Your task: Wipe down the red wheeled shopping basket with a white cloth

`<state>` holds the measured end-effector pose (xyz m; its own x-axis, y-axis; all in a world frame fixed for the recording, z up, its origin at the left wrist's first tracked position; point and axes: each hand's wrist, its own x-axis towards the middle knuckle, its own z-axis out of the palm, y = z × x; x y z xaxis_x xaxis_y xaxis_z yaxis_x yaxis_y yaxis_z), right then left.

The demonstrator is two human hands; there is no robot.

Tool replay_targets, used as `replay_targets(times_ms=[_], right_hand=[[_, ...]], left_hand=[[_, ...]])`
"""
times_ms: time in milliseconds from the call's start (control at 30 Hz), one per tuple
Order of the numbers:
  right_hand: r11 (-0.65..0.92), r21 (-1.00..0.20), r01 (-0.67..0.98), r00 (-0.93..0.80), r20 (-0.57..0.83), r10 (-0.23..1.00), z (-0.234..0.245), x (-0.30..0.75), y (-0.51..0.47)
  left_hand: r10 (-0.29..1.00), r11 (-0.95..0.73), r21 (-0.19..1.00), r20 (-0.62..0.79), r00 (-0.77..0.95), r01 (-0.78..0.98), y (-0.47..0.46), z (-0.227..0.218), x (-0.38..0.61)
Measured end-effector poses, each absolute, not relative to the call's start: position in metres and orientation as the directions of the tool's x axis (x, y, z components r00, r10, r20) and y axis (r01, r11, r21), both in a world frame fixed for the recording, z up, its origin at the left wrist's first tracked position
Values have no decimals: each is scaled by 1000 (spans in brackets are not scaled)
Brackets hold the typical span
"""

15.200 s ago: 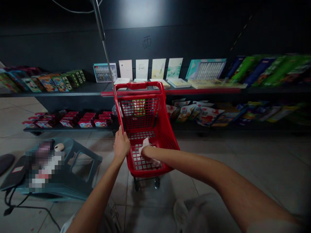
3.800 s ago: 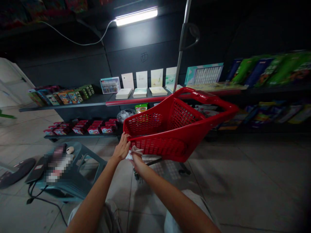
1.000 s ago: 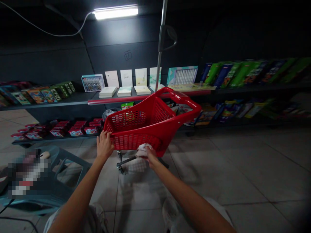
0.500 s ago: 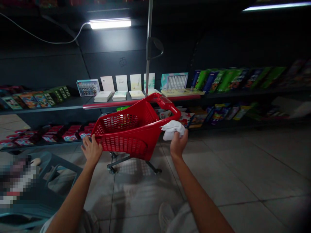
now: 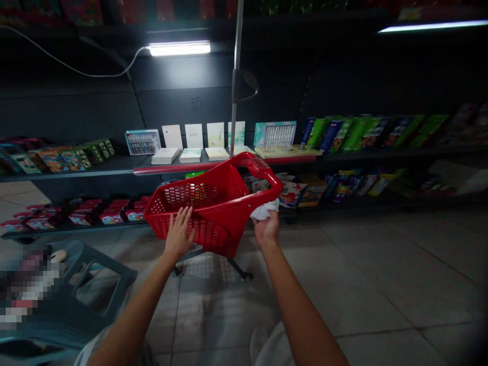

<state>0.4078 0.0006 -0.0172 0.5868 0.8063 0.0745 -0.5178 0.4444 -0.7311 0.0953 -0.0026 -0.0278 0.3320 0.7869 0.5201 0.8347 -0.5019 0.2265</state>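
A red plastic shopping cart (image 5: 237, 223) stands side-on in front of me, its handle at the right and its perforated basket at the left. My left hand (image 5: 180, 231) lies against the near side of the basket, fingers spread near the top rim, holding nothing. In my right hand (image 5: 267, 230) is a crumpled white cloth (image 5: 264, 209), closed in the fingers and up against the cart's side just below the handle. Part of the cloth is hidden by the hand.
Behind the cart runs a dark shelf with books (image 5: 193, 135), bagged snacks (image 5: 358, 133) and boxes (image 5: 61, 158). A thin metal pole (image 5: 237, 46) rises behind the basket. At the lower left stands a blue-grey plastic stool (image 5: 110, 264). A lit tube lamp (image 5: 179, 49) hangs above.
My left hand has shifted right, from the basket's front corner to the middle of its near side. My right hand has brought the cloth leftward, under the handle.
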Motion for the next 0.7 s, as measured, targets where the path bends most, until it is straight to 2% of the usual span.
replay_targets(times_ms=[167, 333, 433, 500, 600, 633, 700], right_hand=[[389, -700, -600, 516, 33, 856, -18, 398, -7], [343, -688, -639, 470, 4, 883, -18, 384, -10], [378, -731, -568, 550, 5, 835, -15, 381, -8], [493, -769, -407, 708, 75, 702, -8, 385, -10], [603, -798, 6, 870, 301, 390, 8, 399, -21], [589, -799, 123, 862, 381, 336, 13, 403, -25], [529, -793, 303, 769, 531, 356, 21, 408, -34]], left_hand=[[811, -444, 329, 543, 218, 833, 0, -38, 101], [827, -338, 324, 550, 115, 884, 0, -41, 92], [838, -272, 312, 542, 65, 910, 0, -39, 84], [847, -238, 303, 529, 45, 923, 0, -37, 78], [857, -217, 307, 515, 30, 927, 2, -36, 67], [858, -221, 315, 513, 30, 923, 3, -37, 63], [856, -246, 336, 516, 41, 909, 7, -39, 54]])
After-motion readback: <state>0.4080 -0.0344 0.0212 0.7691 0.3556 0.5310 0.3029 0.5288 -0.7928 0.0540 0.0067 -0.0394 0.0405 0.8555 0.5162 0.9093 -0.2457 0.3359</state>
